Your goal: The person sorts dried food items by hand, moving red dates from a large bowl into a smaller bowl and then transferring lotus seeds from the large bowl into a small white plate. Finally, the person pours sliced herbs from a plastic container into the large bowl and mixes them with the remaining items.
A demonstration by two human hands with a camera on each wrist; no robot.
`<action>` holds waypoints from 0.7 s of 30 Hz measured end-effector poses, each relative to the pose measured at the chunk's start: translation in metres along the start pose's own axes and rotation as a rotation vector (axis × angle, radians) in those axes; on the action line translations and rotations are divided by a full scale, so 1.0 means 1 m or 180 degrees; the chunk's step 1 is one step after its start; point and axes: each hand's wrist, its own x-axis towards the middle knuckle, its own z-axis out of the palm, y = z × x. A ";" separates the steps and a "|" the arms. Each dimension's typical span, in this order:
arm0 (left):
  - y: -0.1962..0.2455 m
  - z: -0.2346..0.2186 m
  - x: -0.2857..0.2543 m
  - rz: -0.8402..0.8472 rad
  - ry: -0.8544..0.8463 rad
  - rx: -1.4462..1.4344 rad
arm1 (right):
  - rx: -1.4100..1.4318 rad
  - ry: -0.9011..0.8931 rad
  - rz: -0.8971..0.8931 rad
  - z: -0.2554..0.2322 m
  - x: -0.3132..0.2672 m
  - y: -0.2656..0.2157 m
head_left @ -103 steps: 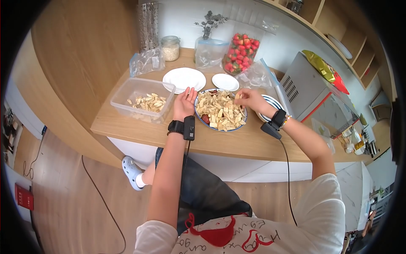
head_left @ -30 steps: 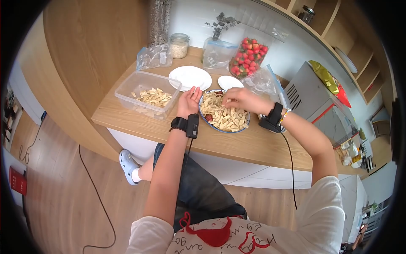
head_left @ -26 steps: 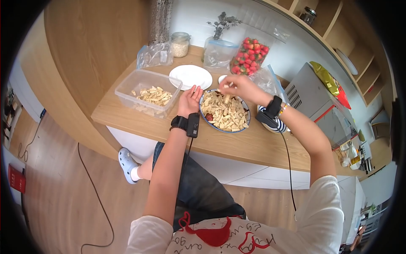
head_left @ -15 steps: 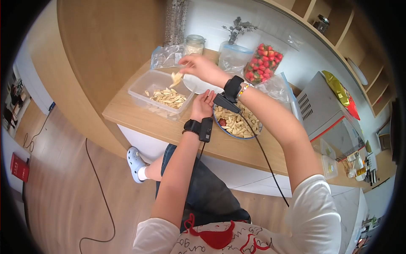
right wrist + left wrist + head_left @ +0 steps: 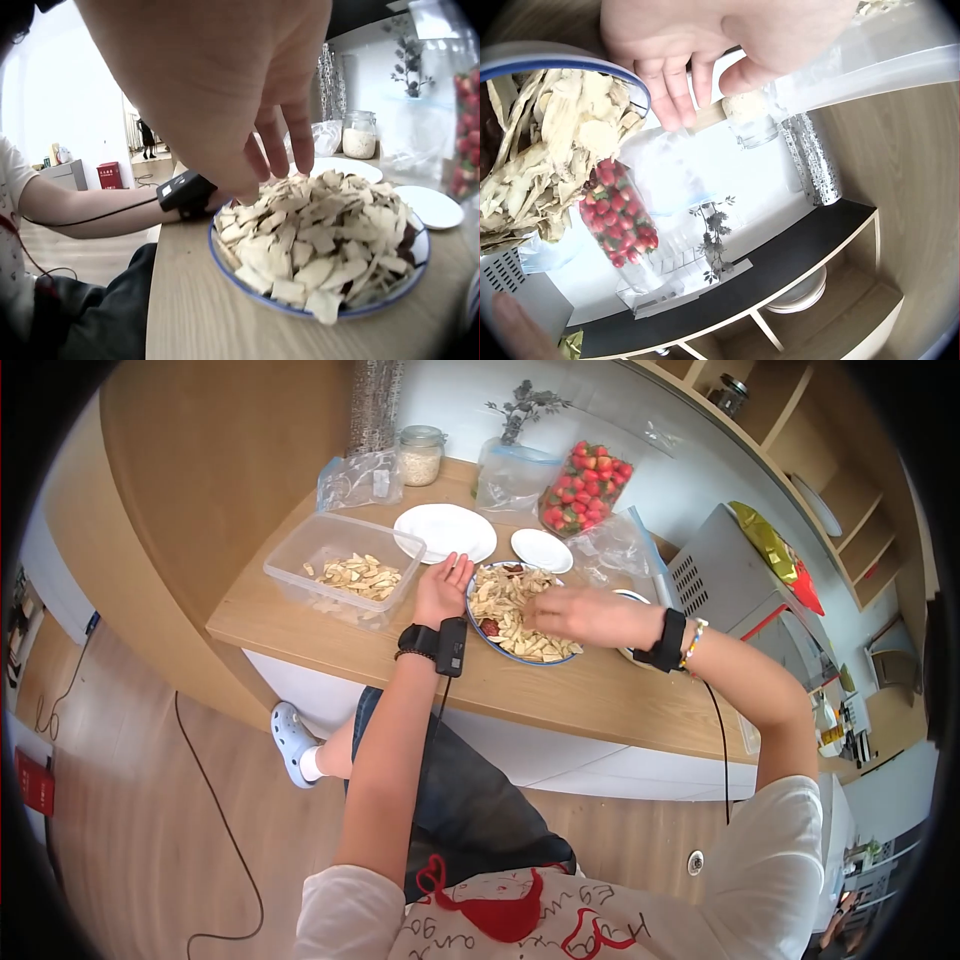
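A blue-rimmed plate [image 5: 512, 656] is heaped with pale dried slices [image 5: 315, 240], with a few dark red wrinkled pieces [image 5: 490, 628] among them. My right hand [image 5: 585, 616] reaches over the heap, its fingers pointing down at the slices. In the right wrist view nothing shows between thumb and fingers. To the plate's left, my left hand [image 5: 440, 592] lies palm up with loosely bent fingers and holds nothing. On its other side stands a clear plastic container [image 5: 285, 572], with more of these slices [image 5: 358, 576] across its bottom.
Behind the hands are a white oval plate [image 5: 450, 530] and a small white dish [image 5: 542, 550]. Zip bags [image 5: 515, 478], a jar of oats [image 5: 421, 458] and a bag of strawberries [image 5: 585, 490] line the wall. A microwave-like appliance [image 5: 715, 570] stands at right.
My right hand carried a few slices over to the plastic container, then came back empty to the heap on the plate. My left hand has stayed beside the plate.
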 end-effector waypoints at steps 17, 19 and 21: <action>0.001 0.006 -0.004 0.0001 0.0120 -0.0136 | 0.0717 0.0190 -0.0215 0.031 0.015 -0.010; 0.001 0.006 -0.002 -0.0008 0.0116 -0.0154 | 0.0781 0.0209 -0.0134 0.035 0.014 -0.004; 0.001 0.008 -0.004 0.0035 0.0144 -0.0134 | 0.0870 0.0284 -0.0180 0.039 0.015 0.004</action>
